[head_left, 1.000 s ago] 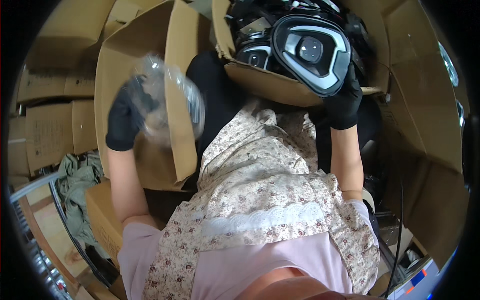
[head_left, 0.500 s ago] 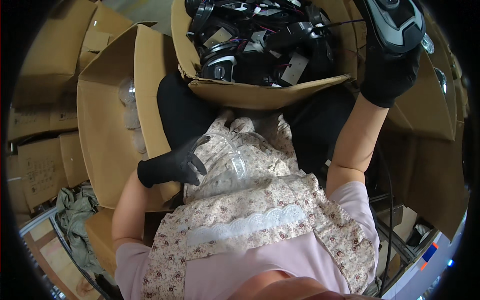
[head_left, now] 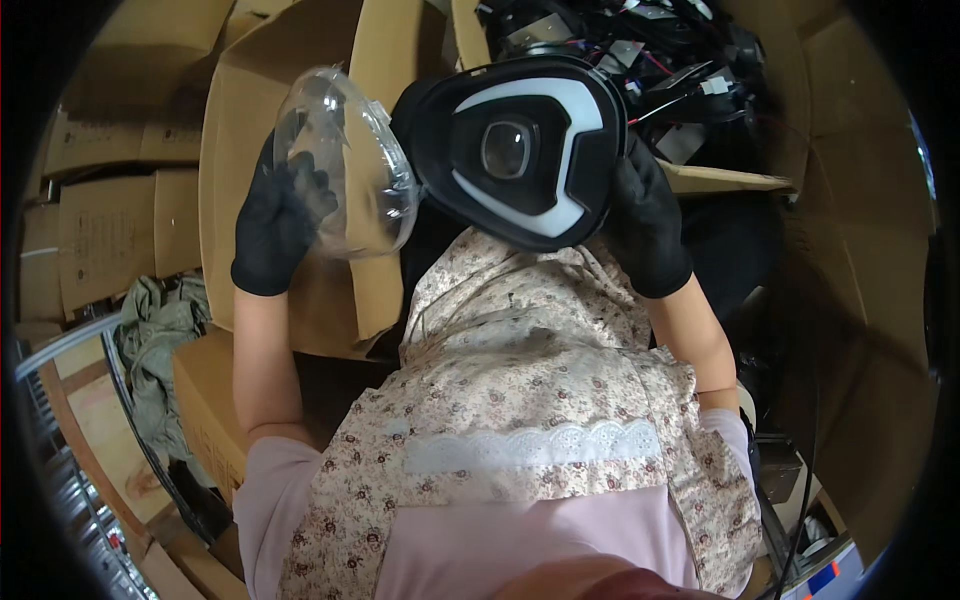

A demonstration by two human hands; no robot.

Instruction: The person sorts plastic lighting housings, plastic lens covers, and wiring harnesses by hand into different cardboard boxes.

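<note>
A clear, domed plastic lamp cover [head_left: 372, 185] is gripped by my left hand [head_left: 272, 225] in a black glove; its fingers show through the plastic. Close to its right edge, my gloved right hand [head_left: 645, 225] grips a black headlight housing [head_left: 548, 165] by its right side, with most of the fingers hidden behind it. The housing faces up toward me and has a pale, angular light strip around a small lens in its middle. Cover and housing are held above my lap, edge to edge; whether they touch I cannot tell.
Beyond the headlight, an open carton [head_left: 730, 181] holds several black lamp units [head_left: 690, 95] with wires and white connectors. Another open carton [head_left: 235, 150] stands at the left, beside stacked boxes [head_left: 110, 235]. Grey-green cloth [head_left: 155, 365] hangs below them. Tall cardboard [head_left: 865, 190] lines the right.
My right hand has brought the headlight from the upper right to the middle, its front turned toward me. My left hand has raised the clear cover from my lap up beside it.
</note>
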